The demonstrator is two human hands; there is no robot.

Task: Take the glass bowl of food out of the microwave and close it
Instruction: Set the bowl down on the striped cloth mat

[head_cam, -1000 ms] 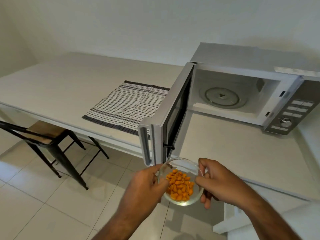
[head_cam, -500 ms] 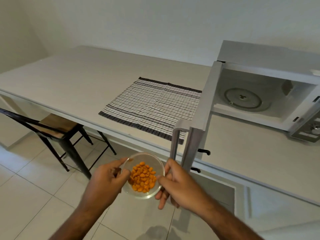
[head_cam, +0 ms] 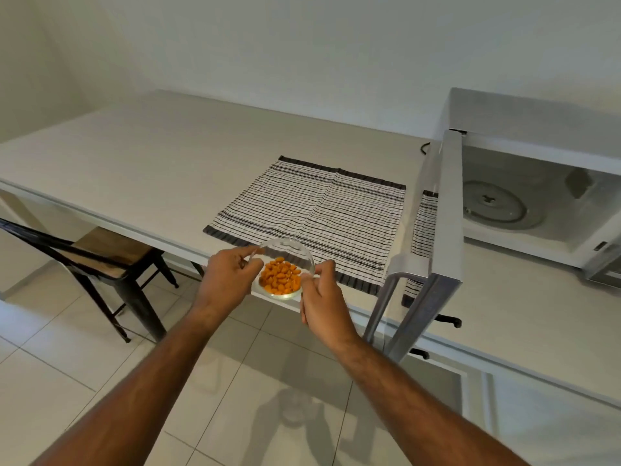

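- Bowl (head_cam: 284, 268): small, clear glass, round, thin rim; base covered in a shallow heap of small orange pieces. Looks roughly level.
- Left hand (head_cam: 225, 280) grips the bowl's left rim, fingers (head_cam: 251, 264) pinched on the glass edge.
- Right hand (head_cam: 322, 297) grips the right rim, thumb on top of the edge, other fingers curled under and behind.
- Bowl sits between the two sets of fingers, held in the air over the near edge of the tabletop (head_cam: 161, 163); cannot tell whether it touches the surface.
- Just beyond the fingers: striped cloth (head_cam: 322, 210), white with dark lines and dark end bands, flat on the tabletop. The bowl's far rim overlaps the cloth's near edge in this view.
- Right of the right fingers: microwave door (head_cam: 433, 230) wide open, swung out past the tabletop edge, handle on its near end.
- Further right: microwave (head_cam: 537, 136) cavity open, glass turntable (head_cam: 494, 205) bare inside.
- Left of the left fingers, below tabletop level: chair (head_cam: 107, 253) with wooden seat and dark metal frame on the tiled floor (head_cam: 84, 364).
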